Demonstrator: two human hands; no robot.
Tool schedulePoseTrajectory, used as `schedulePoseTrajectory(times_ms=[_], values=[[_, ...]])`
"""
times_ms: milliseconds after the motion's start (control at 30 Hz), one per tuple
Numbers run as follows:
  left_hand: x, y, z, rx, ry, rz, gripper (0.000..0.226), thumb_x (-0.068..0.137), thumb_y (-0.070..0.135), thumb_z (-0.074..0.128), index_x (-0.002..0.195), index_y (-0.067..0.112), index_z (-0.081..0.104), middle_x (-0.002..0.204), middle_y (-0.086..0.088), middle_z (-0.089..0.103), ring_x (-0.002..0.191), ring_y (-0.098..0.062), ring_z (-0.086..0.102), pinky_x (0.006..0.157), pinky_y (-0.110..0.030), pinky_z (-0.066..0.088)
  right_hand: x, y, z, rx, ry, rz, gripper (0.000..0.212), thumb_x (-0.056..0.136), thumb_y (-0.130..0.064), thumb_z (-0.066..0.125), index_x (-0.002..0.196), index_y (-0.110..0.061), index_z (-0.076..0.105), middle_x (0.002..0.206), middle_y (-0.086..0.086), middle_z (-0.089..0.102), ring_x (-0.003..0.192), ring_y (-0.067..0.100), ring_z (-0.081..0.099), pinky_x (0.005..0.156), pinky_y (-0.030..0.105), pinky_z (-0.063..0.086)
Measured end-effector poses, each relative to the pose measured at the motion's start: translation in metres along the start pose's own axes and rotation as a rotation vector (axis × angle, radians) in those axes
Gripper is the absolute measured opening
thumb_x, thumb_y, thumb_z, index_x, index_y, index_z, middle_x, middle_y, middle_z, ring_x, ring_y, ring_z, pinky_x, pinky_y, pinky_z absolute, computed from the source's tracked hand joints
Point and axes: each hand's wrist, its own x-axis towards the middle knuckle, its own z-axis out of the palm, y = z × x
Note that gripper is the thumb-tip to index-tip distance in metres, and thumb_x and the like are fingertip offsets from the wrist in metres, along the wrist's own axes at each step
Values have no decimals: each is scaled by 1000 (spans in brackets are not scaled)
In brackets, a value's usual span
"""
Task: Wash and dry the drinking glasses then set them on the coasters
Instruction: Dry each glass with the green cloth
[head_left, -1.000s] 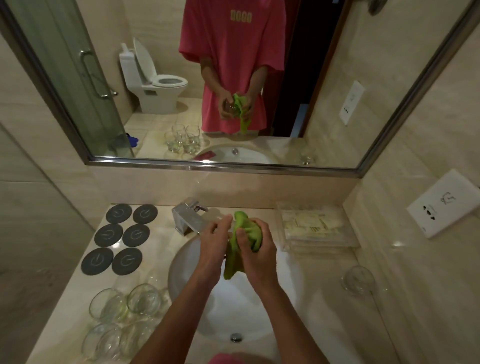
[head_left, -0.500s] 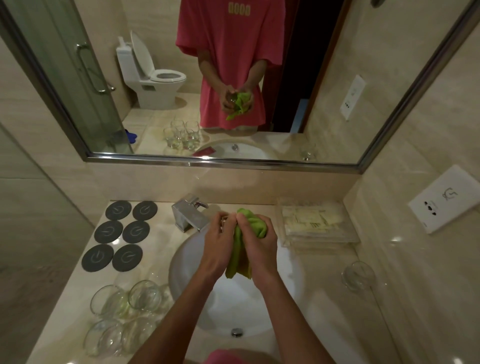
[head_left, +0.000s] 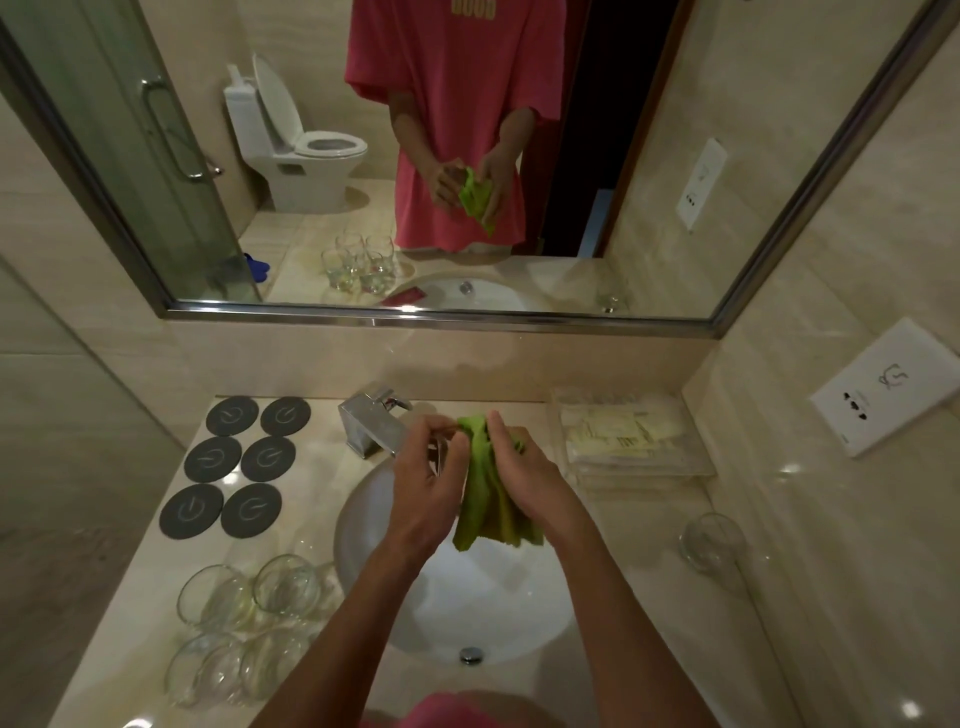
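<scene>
Over the white sink (head_left: 498, 613), my left hand (head_left: 423, 493) grips a clear drinking glass (head_left: 439, 457), mostly hidden by my fingers. My right hand (head_left: 524, 473) presses a green cloth (head_left: 488, 499) against that glass; the cloth hangs down between both hands. Several dark round coasters (head_left: 234, 467) lie bare at the back left of the counter. Several clear glasses (head_left: 244, 634) stand grouped at the front left. One more glass (head_left: 714, 543) stands alone on the right side of the counter.
A chrome faucet (head_left: 371, 423) stands just behind my hands. A clear tray of white packets (head_left: 628, 441) sits at the back right. A wall socket (head_left: 888, 384) is on the right wall. A large mirror (head_left: 467, 156) covers the wall behind the counter.
My hands have shifted around the glass and cloth: the cloth now hangs lower and looser, and a little of the glass shows by my left fingers. The camera has tilted slightly.
</scene>
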Motion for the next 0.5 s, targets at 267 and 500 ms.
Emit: schedulePoseTrajectory(times_ms=[267, 500], values=[[6, 4, -6, 91, -62, 212, 21, 95, 33, 49, 102, 15, 57, 90, 0, 57, 80, -17, 56, 71, -27, 47, 5, 2, -4, 391, -8, 94, 58, 80, -71, 65, 101, -18, 75, 94, 3, 78, 92, 22, 74, 94, 45, 58], [8, 5, -4, 121, -28, 219, 30, 96, 35, 43, 96, 8, 56, 89, -4, 56, 81, -20, 54, 71, -26, 45, -4, 2, 17, 462, 68, 15, 68, 73, -85, 58, 110, -29, 64, 106, -5, 71, 100, 16, 67, 93, 41, 55]])
